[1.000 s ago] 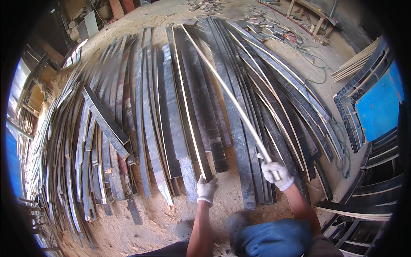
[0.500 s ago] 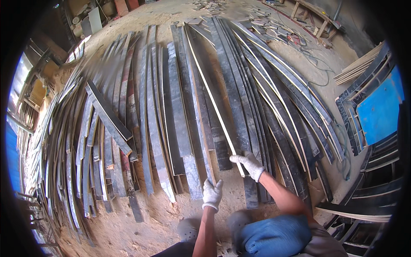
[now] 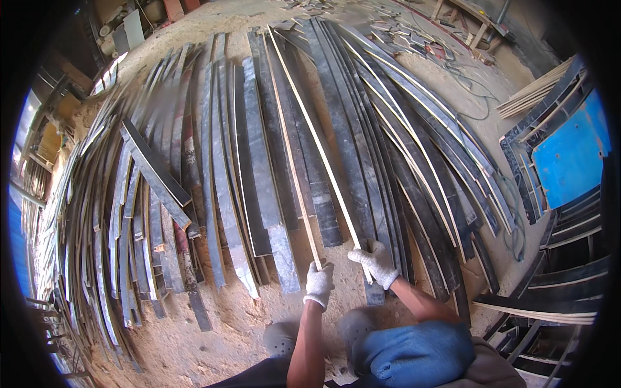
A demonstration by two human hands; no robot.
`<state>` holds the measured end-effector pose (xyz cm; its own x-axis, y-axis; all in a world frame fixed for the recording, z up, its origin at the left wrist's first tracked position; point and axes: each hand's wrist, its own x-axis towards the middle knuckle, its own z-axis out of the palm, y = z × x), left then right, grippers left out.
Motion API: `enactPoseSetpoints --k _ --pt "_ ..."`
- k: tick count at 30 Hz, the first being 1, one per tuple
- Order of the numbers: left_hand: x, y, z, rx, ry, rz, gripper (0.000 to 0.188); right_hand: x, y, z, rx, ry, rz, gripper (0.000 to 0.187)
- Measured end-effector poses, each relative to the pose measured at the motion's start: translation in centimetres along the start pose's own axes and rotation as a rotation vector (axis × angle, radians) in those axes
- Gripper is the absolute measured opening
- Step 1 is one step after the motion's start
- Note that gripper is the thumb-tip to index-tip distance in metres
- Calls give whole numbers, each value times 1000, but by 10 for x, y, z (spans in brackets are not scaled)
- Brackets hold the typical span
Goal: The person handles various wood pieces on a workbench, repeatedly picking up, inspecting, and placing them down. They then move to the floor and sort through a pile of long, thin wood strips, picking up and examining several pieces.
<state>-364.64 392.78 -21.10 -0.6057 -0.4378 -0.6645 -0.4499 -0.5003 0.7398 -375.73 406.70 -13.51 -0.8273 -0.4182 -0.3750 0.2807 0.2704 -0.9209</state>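
Observation:
My left hand (image 3: 319,283), in a pale work glove, is closed around the near end of a long wooden strip (image 3: 296,171) whose thin light-brown edge faces up. To its right, my gloved right hand (image 3: 375,264) grips a second long strip (image 3: 323,155) close to its near end. That strip also stands on edge, its cream edge up and its dark face to one side. Both strips run away from me over the other boards, their far ends close together. Parts of my fingers are hidden under the strips.
Dark-faced boards (image 3: 255,161) lie side by side to the left, with a short board (image 3: 155,168) slanting across them. More strips (image 3: 420,155) fan out on the right. A blue panel (image 3: 569,158) and black frames (image 3: 569,284) stand farther right. A hose (image 3: 482,97) curls on the floor.
The strip in my left hand has turned up on edge, its narrow light edge now showing along its length. My left hand has lifted its near end a little. My right hand keeps its grip.

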Motion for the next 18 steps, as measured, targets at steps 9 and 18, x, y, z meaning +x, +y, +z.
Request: enactPoseSetpoints --k 9,18 --pt "1 2 -4 -56 -56 -19 41 -17 -7 -1 -277 161 -151 45" --pt "-13 10 6 -190 -153 -57 29 -15 14 -15 -158 161 -38 40"
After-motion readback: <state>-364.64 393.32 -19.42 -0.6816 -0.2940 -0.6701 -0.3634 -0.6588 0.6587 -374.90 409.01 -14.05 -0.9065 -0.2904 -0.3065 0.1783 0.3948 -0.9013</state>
